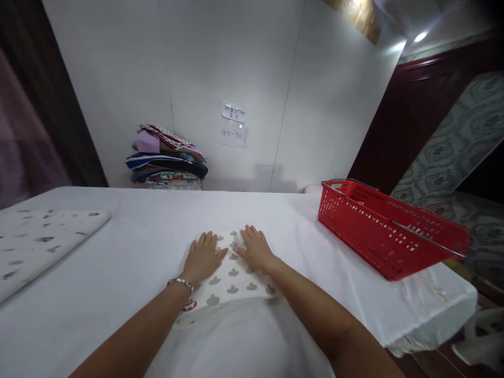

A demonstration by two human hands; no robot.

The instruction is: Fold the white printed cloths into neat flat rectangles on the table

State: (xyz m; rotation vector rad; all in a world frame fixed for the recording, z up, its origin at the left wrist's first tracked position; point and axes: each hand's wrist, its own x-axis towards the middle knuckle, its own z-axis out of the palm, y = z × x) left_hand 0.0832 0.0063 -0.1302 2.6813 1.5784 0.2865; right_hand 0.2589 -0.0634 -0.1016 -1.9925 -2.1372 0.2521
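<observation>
Head view: the patterned cloth (233,274) is lying at lower centre. My left hand (202,258) and right hand (256,249) are pressing flat on it, fingers extended, grasping nothing. At right, the red basket (370,226) is resting.

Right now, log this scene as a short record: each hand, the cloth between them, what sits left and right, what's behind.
left hand: flat, palm down on the patterned cloth; bracelet at the wrist (hand)
right hand: palm down on the same cloth, fingers spread
cloth: white with grey-beige motifs, one red mark near its left edge
left side: folded white printed fabric
right side: red perforated basket, metal handles
behind: stacked folded textiles; wall note reading "45-50"
</observation>
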